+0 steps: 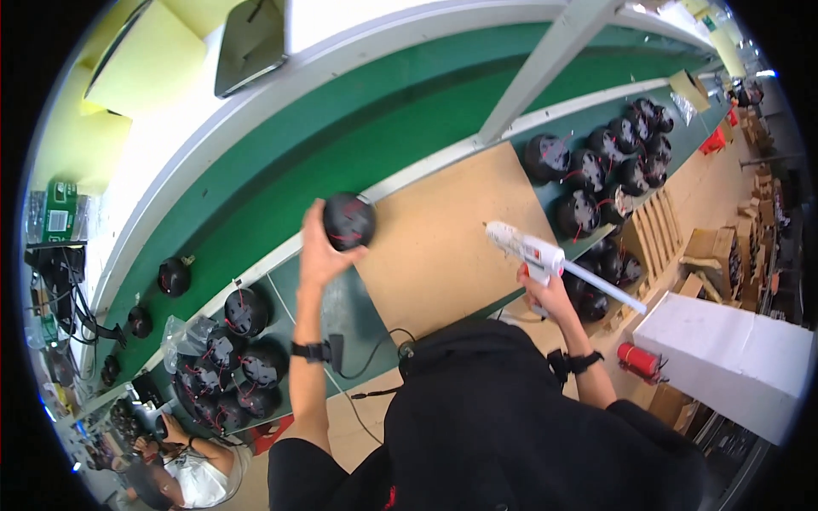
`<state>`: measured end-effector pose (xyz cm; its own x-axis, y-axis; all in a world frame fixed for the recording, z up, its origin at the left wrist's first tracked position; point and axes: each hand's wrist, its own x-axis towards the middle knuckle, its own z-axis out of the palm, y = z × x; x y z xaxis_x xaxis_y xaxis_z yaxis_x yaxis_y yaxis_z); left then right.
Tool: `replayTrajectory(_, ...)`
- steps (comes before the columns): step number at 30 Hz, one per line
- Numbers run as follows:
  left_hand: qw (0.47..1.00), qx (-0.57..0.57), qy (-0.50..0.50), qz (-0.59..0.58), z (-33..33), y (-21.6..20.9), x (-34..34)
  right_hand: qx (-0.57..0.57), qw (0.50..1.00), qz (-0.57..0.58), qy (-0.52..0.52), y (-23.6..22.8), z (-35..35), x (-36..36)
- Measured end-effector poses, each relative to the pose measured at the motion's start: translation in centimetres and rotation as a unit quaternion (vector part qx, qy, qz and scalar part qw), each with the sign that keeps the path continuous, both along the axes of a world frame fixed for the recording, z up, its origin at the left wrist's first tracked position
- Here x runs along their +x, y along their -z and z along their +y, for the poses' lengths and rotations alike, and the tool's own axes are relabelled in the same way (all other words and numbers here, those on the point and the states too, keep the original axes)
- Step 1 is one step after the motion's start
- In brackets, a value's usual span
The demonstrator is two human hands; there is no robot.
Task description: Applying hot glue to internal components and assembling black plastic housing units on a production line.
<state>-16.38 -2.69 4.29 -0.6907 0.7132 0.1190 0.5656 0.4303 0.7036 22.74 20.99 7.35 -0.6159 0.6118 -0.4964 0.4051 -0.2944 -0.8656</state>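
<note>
My left hand (320, 254) is wrapped round the near left side of a round black housing (349, 218) with thin red wires on it. That housing is over the edge between the green conveyor belt and a brown board (447, 255). In my right hand (549, 295) is a white hot glue gun (521, 245), gripped by its handle. Its nozzle points left over the right part of the board. A long pale glue stick (607, 286) juts from the gun's back end. Whether the housing rests on anything is hard to make out.
Several similar black housings (588, 170) with red wires stand on the bench at the right, and more (247, 311) at the left. The green belt (298, 162) carries a few others. A grey post (545, 72) rises behind the board. A co-worker (200, 473) sits at lower left.
</note>
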Motion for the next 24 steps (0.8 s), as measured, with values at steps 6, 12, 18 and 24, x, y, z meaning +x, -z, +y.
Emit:
replayTrajectory(6,0.977,-0.130,0.150,-0.079,-0.4,1.0,15.1,0.005,0.998,-0.022,-0.055,2.1,1.9,-0.9)
replayTrajectory(12,0.989,-0.107,0.098,-0.042,-1.4,4.1,20.5,0.044,0.974,-0.115,-0.192,4.3,5.3,0.2)
replayTrajectory(18,0.992,-0.095,0.076,0.020,-2.6,3.0,21.9,0.430,0.857,-0.176,-0.222,4.7,7.0,0.8)
replayTrajectory(24,0.988,-0.108,-0.098,0.053,-2.2,1.5,23.3,0.145,0.964,-0.077,-0.208,0.6,7.4,1.4)
